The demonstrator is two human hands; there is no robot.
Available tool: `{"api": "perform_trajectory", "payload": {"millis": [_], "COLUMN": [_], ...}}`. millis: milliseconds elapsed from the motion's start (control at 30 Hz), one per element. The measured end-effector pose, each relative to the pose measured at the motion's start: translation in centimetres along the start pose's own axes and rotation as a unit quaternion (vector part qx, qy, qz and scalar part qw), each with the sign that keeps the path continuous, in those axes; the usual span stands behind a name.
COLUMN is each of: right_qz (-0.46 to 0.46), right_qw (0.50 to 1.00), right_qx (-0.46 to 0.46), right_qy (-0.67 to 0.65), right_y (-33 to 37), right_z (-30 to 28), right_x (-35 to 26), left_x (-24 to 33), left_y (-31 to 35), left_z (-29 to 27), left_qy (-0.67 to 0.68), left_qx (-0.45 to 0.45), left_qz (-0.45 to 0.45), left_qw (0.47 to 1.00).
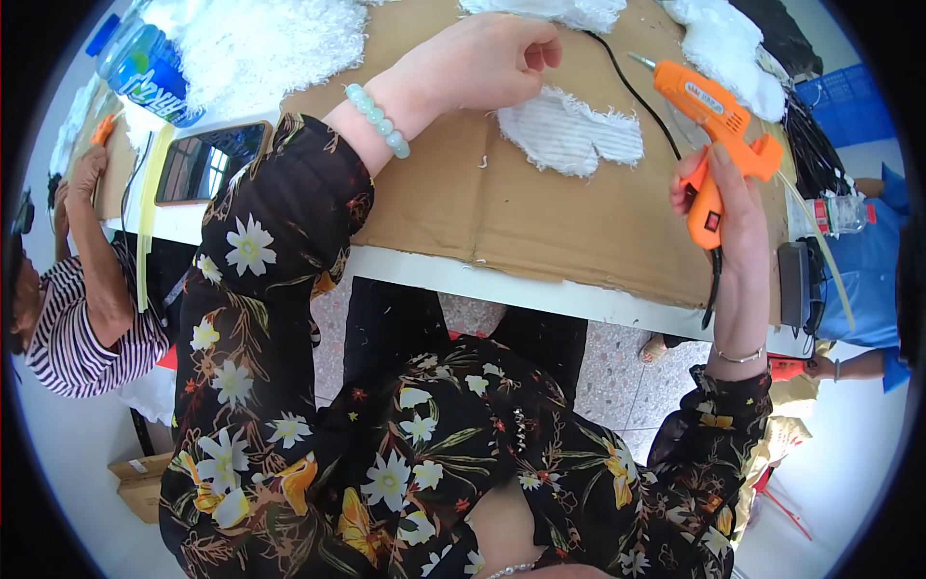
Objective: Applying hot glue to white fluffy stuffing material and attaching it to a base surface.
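My right hand is wrapped round the handle of an orange hot glue gun, whose metal nozzle points up and to the left. A pale glue stick trails from its back end, and a black cord leaves the handle's base. Over the far middle of the table is my left hand, its fingers curled inward; whether anything small sits between them is hidden. Just below those fingers a white fluffy fabric piece lies flat, its ribbed side up.
Brown cardboard covers the white-edged table. White plush pieces lie at the back, a phone and a blue-labelled bottle at left. A black cord crosses near the glue gun. People sit on both sides; the left one holds an orange tool.
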State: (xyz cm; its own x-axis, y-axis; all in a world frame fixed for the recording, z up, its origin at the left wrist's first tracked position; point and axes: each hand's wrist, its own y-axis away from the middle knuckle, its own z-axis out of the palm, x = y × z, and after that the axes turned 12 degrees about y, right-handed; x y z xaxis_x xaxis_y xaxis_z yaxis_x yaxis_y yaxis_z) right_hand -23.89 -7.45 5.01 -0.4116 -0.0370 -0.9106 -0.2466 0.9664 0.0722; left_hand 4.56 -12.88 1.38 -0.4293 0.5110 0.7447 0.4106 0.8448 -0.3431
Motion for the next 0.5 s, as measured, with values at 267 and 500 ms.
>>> {"api": "perform_trajectory", "payload": {"millis": [267,500], "right_qz": [0.045,0.04], "right_qw": [0.967,0.953], "right_qx": [0.044,0.049], "right_qy": [-0.246,-0.295], "right_y": [-2.4,-3.4], "right_z": [2.9,3.5], "right_x": [0.1,1.1], "left_x": [-0.2,0.8], "left_y": [0.4,1.1], "left_z": [1.1,1.3], "left_qy": [-0.156,-0.207], "left_qx": [-0.022,-0.027], "left_qz": [0.134,0.217], "left_qw": [0.978,0.954]}}
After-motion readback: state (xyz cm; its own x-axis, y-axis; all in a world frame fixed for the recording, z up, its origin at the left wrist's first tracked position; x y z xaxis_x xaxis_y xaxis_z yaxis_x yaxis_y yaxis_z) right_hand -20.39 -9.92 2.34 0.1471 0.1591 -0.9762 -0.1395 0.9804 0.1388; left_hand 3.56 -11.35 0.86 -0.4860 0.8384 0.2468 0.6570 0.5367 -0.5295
